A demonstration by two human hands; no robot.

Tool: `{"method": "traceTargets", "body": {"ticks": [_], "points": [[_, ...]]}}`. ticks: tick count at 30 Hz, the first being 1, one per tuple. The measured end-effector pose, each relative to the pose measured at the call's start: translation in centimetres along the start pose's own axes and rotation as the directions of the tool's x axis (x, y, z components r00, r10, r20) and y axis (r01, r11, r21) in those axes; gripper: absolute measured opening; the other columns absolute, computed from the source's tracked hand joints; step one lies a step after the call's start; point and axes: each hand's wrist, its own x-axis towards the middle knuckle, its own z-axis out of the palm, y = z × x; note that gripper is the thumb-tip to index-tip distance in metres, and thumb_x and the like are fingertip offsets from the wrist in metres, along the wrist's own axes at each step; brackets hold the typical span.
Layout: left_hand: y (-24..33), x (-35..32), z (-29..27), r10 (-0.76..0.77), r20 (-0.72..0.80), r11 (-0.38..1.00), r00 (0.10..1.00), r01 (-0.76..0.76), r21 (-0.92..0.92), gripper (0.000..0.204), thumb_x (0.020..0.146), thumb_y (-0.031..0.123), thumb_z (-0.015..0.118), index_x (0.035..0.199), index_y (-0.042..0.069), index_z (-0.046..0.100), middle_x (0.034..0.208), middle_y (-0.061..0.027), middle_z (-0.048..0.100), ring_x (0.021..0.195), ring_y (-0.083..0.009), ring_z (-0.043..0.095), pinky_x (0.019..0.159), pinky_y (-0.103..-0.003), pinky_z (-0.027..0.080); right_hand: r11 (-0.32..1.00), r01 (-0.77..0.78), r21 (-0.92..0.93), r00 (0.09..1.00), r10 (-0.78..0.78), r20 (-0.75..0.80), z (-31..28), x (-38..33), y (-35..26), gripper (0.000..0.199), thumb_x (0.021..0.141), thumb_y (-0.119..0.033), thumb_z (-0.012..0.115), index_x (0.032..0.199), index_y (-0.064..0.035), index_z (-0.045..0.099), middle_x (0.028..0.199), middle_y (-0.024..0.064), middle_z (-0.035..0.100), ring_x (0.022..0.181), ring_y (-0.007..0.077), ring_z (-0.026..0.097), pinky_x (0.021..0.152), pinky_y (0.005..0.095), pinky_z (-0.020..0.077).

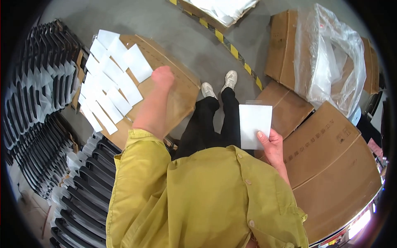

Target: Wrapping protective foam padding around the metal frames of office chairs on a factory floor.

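Note:
My right hand (273,144) holds a flat white rectangular packet (255,124), with the thumb pressed on its face. A thin clear strip stands out past the packet's far edge. On the left, my left hand (163,77) is closed over the cardboard surface (178,95), at the lower right corner of a white sheet (139,63). Its fingertips are hidden, so I cannot tell if it grips that sheet. More white sheets (109,70) of like shape lie overlapping in slanted rows on the cardboard.
Stacked black curved frames (45,82) in white wrapping line the left side. At the right stand an open carton (285,49) with a clear plastic liner (331,58) and a large brown carton (331,165). Yellow-black tape (233,51) crosses the floor near a box of white items (223,10).

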Motion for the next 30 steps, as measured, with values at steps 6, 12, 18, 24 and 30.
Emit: {"method": "traceTargets", "body": {"ticks": [6,12,18,24,30], "points": [[-0.6,-0.3,2.4,0.160,0.063,0.968,0.985,-0.169,0.184,0.020,0.076,0.010,0.045,0.086,0.008,0.063,0.092,-0.0120,0.061,0.087,-0.0254,0.059,0.071,-0.033,0.047,0.988,0.154,-0.019,0.983,-0.155,-0.100,-2.4,-1.4,0.7,0.020,0.081,-0.010,0.056,0.099,-0.0001,0.058,0.086,0.0015,0.061,0.074,0.0062,0.053,0.069,0.0216,0.0427],[0.1,-2.3,3.8,0.421,0.001,0.733,0.907,-0.341,0.588,0.020,0.077,0.008,0.043,0.089,0.003,0.059,0.092,-0.0129,0.057,0.088,-0.0245,0.056,0.070,-0.032,0.046,0.988,0.092,0.120,0.985,-0.072,-0.160,-1.9,-2.2,4.3,0.020,0.081,-0.011,0.057,0.098,0.0000,0.058,0.087,0.0022,0.061,0.075,0.0066,0.053,0.071,0.0216,0.0412],[-3.2,0.1,4.4,0.543,-0.137,0.826,0.829,-0.497,0.265,0.015,0.071,0.006,0.051,0.085,0.003,0.053,0.085,-0.0167,0.057,0.080,-0.0276,0.057,0.066,-0.036,0.047,0.974,0.110,0.198,0.984,-0.078,-0.161,-1.0,-3.1,7.4,0.018,0.082,-0.009,0.055,0.097,0.0005,0.058,0.085,0.0020,0.061,0.074,0.0064,0.052,0.069,0.0217,0.0418],[-3.3,-1.8,4.5,0.604,-0.157,0.782,0.781,-0.543,0.306,0.019,0.065,0.000,0.054,0.082,0.003,0.047,0.084,-0.0164,0.057,0.076,-0.0305,0.056,0.064,-0.038,0.046,0.971,0.129,0.201,0.984,-0.099,-0.151,-2.1,-2.0,8.8,0.020,0.083,-0.008,0.053,0.100,0.0008,0.057,0.087,0.0015,0.060,0.076,0.0062,0.052,0.070,0.0213,0.0422],[-4.0,-2.6,5.9,0.377,-0.367,0.841,0.850,-0.480,-0.248,0.009,0.070,0.007,0.051,0.078,0.004,0.048,0.075,-0.0141,0.053,0.069,-0.0335,0.053,0.059,-0.040,0.043,0.980,0.125,0.153,0.987,-0.108,-0.116,-1.7,-1.5,7.6,0.019,0.083,-0.010,0.052,0.098,0.0016,0.057,0.085,0.0010,0.060,0.074,0.0057,0.051,0.068,0.0211,0.0418]]}}
